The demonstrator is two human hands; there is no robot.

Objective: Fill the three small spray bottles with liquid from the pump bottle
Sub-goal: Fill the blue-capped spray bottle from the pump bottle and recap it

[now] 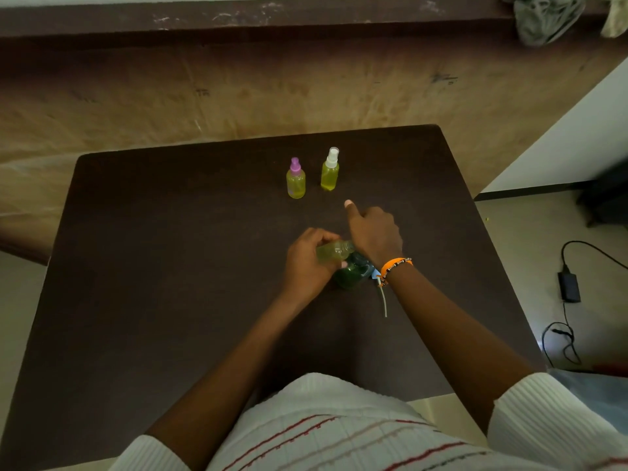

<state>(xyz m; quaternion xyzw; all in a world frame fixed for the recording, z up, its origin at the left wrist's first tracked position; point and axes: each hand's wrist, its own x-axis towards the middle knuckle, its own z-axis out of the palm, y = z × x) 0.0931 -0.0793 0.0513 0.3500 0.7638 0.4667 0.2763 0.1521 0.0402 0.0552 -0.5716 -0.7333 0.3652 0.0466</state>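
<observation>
The left hand (307, 263) was curled round a small uncapped spray bottle (334, 252) of yellow-green liquid, holding it tipped over on its side with the open neck pointing to the right. The right hand (372, 232) hovered just past that neck, its fingers folded under and the thumb sticking out toward the far side of the surface (170, 266); whether it pinched anything beneath could not be told. An orange beaded bracelet (394, 266) ringed the right wrist.

Directly under the two hands stood the dark green pump bottle (351, 275), mostly hidden by them, its top not clearly visible. Just beside it on the right, a pump head with a thin pale dip tube (384, 300) lay on the surface, the tube trailing toward the person.

Farther away, near the middle of the far half of the surface, two more small spray bottles stood upright and close together but apart: one with a purple sprayer (295, 180) on the left and one with a white sprayer (330, 171) on the right, both holding yellow liquid nearly to the shoulder.

Off the surface to the right, a black power adapter (569, 286) with its cable lay on the floor. At the top right, a crumpled grey cloth (543, 18) sat on a dark ledge.
</observation>
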